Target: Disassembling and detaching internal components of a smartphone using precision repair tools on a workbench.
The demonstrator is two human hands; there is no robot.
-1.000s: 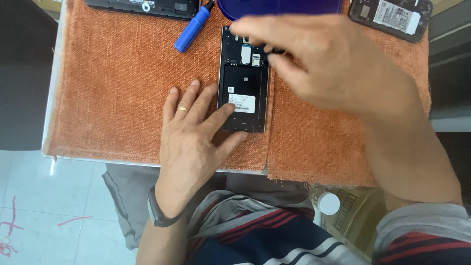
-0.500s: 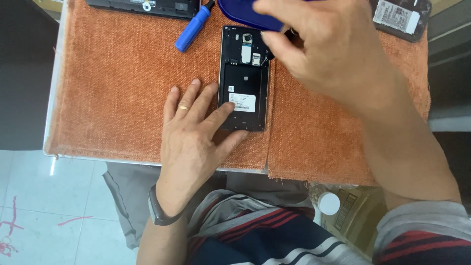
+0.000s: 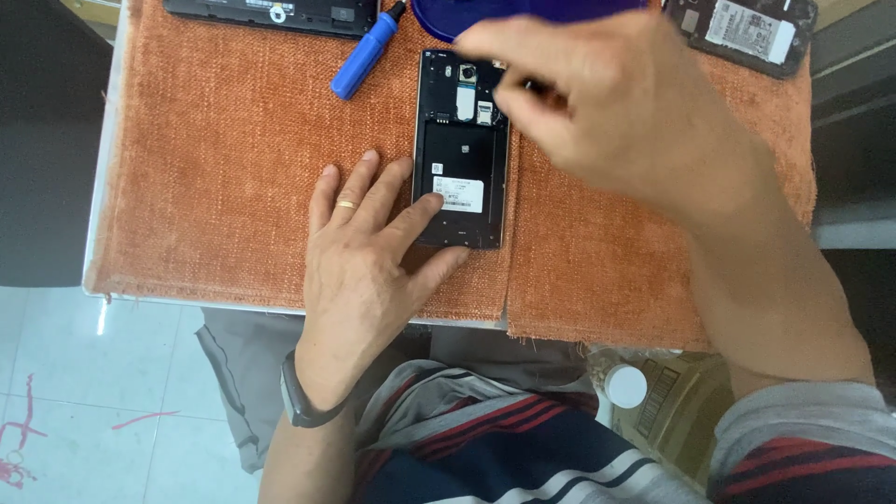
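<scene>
Opened phone (image 3: 461, 149) lies on orange mat (image 3: 215, 168), long axis pointing away from person. Left hand (image 3: 369, 252) flat, fingers spread, pins lower end. Right hand (image 3: 607, 103) hovers above upper end, fingertips pinched (contents indiscernible, blurred).

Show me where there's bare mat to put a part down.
Biggest free patch: the orange mat left of the left hand, below the blue pen. Another lies right of the opened phone, under the right forearm. The top edge is crowded: a dark device, a blue dish, a second phone and the right hand.
</scene>
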